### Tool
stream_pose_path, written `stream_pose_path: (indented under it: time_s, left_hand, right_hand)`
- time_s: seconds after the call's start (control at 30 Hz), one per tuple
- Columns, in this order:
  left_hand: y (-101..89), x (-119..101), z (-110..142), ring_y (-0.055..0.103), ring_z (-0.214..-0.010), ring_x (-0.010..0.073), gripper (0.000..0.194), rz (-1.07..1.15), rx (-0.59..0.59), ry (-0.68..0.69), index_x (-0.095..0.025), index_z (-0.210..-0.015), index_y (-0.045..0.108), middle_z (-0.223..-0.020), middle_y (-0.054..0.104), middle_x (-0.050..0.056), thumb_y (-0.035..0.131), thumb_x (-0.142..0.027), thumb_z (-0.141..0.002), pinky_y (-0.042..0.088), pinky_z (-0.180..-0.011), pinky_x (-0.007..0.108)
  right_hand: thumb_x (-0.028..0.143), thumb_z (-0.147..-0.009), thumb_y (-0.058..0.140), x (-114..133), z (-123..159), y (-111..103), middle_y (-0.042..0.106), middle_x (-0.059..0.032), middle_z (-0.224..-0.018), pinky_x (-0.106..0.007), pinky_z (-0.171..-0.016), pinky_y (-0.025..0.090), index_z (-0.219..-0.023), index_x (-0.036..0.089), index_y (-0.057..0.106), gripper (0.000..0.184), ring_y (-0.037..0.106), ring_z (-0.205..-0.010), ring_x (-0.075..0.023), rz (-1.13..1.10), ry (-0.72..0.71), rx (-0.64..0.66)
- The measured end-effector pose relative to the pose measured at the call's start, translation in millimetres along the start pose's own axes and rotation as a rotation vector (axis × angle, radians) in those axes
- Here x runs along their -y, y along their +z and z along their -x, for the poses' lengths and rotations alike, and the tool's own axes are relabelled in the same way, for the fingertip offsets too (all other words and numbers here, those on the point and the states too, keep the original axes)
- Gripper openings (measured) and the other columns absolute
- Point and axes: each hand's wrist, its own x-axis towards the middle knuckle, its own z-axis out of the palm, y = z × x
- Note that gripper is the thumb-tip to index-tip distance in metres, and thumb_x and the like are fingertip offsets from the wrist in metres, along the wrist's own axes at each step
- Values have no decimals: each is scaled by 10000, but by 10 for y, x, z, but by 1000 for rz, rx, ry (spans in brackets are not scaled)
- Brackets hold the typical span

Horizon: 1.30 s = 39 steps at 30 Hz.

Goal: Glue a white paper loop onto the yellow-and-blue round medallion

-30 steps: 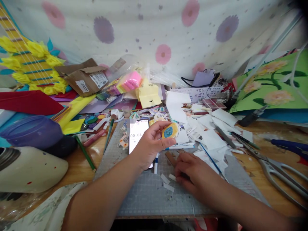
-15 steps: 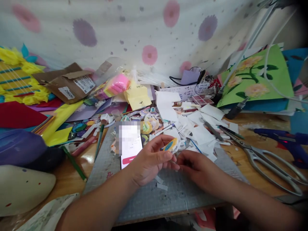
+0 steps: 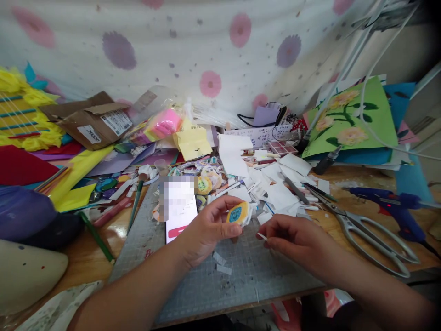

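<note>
My left hand (image 3: pixel 215 227) is closed on a small yellow paper piece (image 3: pixel 243 212) with a blue patterned centre and white layers at its right edge. A little to the right, my right hand (image 3: pixel 291 239) pinches a thin white paper strip (image 3: pixel 262 236) between thumb and finger. The two hands are apart, both above the grey cutting mat (image 3: pixel 241 285). Small pale strips (image 3: pixel 223 267) lie on the mat below the left hand. Left of that hand lies a lit phone (image 3: pixel 182 202); similar coloured paper pieces (image 3: pixel 210 181) are heaped behind it.
White paper scraps (image 3: pixel 280 195) cover the mat's far right. Large scissors (image 3: pixel 365 230) and a blue glue gun (image 3: pixel 389 202) lie to the right. A cardboard box (image 3: pixel 94 122) stands at the back left, a green pencil (image 3: pixel 97 238) nearer. A lamp arm (image 3: pixel 339 78) rises at the back right.
My right hand has moved right, away from my left, with the white strip now showing in its fingers. The yellow piece has turned so more of its face shows. The view has shifted slightly.
</note>
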Motion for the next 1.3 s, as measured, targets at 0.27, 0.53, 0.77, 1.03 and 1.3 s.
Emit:
stream_pose_path:
  time_s: [0.27, 0.53, 0.77, 1.03, 1.3]
  left_hand:
    - [9, 24, 9, 536, -808, 154, 479, 11, 85, 36, -263, -1009, 651, -912, 602, 6, 842, -227, -571, 403, -699, 263]
    - [16, 42, 16, 543, -777, 135, 549, 5, 121, 40, -266, -1020, 658, -877, 623, 2, 878, -267, -517, 380, -678, 236]
    - [21, 51, 26, 537, -793, 134, 556, 14, 130, 48, -266, -1015, 663, -879, 637, 0, 883, -270, -504, 374, -674, 221]
    - [25, 47, 16, 536, -791, 128, 556, 53, 149, 32, -246, -1006, 669, -872, 636, -3, 886, -239, -494, 373, -674, 211]
    - [20, 51, 18, 550, -792, 112, 548, 81, 185, 41, -252, -1007, 670, -873, 650, -9, 884, -211, -504, 390, -672, 194]
  right_hand:
    - [179, -773, 607, 171, 115, -99, 666, -8, -696, -248, -582, 474, -692, 214, 609, 89, 604, -650, -151, -53, -274, -308]
    - [48, -790, 592, 208, 68, -32, 688, 5, -743, -240, -624, 492, -777, 222, 635, 180, 633, -694, -135, -1, -543, -391]
    - [-44, -775, 544, 231, 49, 5, 659, -25, -806, -226, -620, 499, -949, 200, 654, 319, 621, -722, -120, 90, -736, -394]
    - [-62, -755, 540, 217, 68, -8, 654, -69, -854, -249, -645, 520, -984, 149, 646, 329, 596, -757, -142, 261, -865, -452]
    - [-48, -741, 568, 272, 89, -4, 671, -75, -814, -238, -648, 523, -943, 114, 667, 277, 589, -731, -139, 345, -923, -517]
